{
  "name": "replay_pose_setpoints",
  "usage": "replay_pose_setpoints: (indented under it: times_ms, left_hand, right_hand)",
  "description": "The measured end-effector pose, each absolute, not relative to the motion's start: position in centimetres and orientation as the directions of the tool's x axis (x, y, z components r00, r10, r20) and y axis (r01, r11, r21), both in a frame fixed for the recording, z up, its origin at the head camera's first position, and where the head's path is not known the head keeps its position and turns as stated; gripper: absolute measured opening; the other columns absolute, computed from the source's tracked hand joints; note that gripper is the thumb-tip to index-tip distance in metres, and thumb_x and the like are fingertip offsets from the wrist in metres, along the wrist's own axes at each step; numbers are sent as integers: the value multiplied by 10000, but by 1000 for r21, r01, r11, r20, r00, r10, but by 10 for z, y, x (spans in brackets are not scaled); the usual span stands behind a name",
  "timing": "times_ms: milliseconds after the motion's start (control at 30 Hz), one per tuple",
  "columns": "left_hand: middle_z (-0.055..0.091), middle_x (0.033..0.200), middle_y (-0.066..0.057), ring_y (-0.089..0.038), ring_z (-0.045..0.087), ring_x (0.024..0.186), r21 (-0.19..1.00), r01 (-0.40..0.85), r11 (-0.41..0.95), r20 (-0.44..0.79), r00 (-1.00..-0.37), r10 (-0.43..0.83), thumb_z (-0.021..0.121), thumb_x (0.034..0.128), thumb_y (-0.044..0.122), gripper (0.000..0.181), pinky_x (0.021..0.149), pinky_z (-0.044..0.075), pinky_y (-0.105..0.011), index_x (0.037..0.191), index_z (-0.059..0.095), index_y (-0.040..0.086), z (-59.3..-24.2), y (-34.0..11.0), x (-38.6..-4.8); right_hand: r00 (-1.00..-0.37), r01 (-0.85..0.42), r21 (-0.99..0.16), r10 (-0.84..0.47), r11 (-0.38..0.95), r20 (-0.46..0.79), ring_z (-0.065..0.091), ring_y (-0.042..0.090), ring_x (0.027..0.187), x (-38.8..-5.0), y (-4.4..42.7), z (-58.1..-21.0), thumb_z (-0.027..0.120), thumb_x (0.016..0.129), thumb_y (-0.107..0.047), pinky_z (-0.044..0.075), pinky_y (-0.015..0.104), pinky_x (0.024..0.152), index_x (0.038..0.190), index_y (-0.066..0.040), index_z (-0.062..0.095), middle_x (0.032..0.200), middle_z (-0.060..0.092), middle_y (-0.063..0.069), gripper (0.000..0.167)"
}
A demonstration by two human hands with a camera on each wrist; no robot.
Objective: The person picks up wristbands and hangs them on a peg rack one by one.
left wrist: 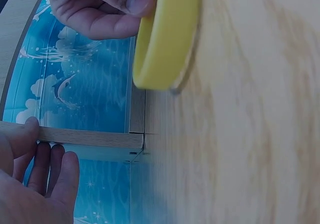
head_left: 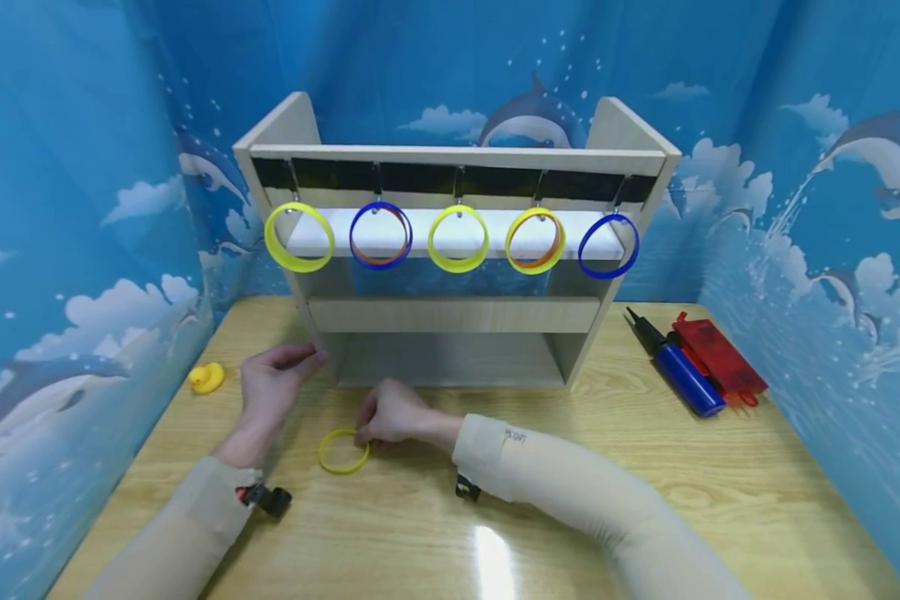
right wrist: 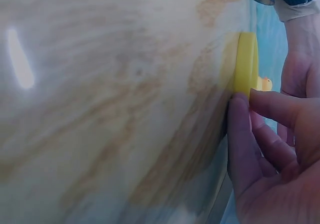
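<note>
My right hand (head_left: pixel 396 410) pinches the right edge of a yellow ring (head_left: pixel 344 452) low at the tabletop, in front of a small wooden shelf unit (head_left: pixel 453 317). In the right wrist view, thumb and fingers hold the rim of the ring (right wrist: pixel 246 66). At the shelf's left side, my left hand (head_left: pixel 276 379) grips the front edge of the side panel (left wrist: pixel 95 137), thumb on one face and fingers on the other in the left wrist view. Several rings hang from hooks along the shelf's upper bar: yellow (head_left: pixel 300 265), blue (head_left: pixel 609 273), and some with orange inside.
A yellow rubber duck (head_left: pixel 207 378) sits on the left of the wooden table (head_left: pixel 570 533). To the right lie a blue hand pump (head_left: pixel 686 377) and a red flat object (head_left: pixel 722 357). Dolphin-printed curtains (head_left: pixel 450 67) enclose the table's back and sides.
</note>
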State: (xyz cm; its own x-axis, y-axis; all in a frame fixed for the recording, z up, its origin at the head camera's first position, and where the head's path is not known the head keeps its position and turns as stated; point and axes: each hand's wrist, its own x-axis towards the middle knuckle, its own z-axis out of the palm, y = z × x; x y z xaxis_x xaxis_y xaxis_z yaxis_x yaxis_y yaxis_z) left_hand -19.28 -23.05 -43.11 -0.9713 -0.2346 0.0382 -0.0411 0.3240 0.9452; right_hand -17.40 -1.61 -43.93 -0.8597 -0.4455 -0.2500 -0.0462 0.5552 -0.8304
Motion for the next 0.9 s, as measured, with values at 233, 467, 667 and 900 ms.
replay_pose_setpoints:
  times_ms: [233, 467, 667, 900]
  left_hand:
    - [824, 988, 224, 38, 734, 924, 949, -38, 313, 39, -971, -235, 892, 992, 256, 338, 818, 594, -154, 1266, 821, 70, -431, -231, -193]
    - [813, 957, 249, 48, 727, 901, 952, -37, 305, 41, -968, -246, 906, 979, 255, 352, 808, 591, -144, 1259, 825, 58, -432, -231, -194]
    - [863, 1067, 113, 59, 723, 890, 939, -28, 343, 62, -967, -249, 895, 990, 259, 323, 804, 586, -137, 1244, 832, 70, -431, -230, -193]
    - [875, 1125, 18, 59, 716, 884, 929, -25, 370, 78, -963, -259, 888, 994, 240, 288, 794, 580, -135, 1219, 833, 69, -430, -228, -190]
  right_hand:
    - [-857, -47, -859, -462, 511, -229, 687, 118, 561, -176, -13, -441, 857, 923, 13, 627, 243, 556, 887, -42, 843, 757, 798, 62, 67]
    - [-835, 1, -892, -490, 452, -250, 678, 108, 562, -179, -6, -439, 876, 911, 5, 646, 271, 570, 912, -9, 840, 751, 797, 71, 39]
    - [-828, 55, -905, -486, 423, -278, 691, 104, 590, -179, -1, -437, 896, 904, 2, 663, 278, 601, 933, 9, 834, 768, 803, 79, 69]
    - [-829, 63, -905, -483, 422, -282, 717, 115, 609, -178, 2, -434, 901, 911, 6, 682, 296, 638, 964, 23, 836, 827, 825, 131, 86]
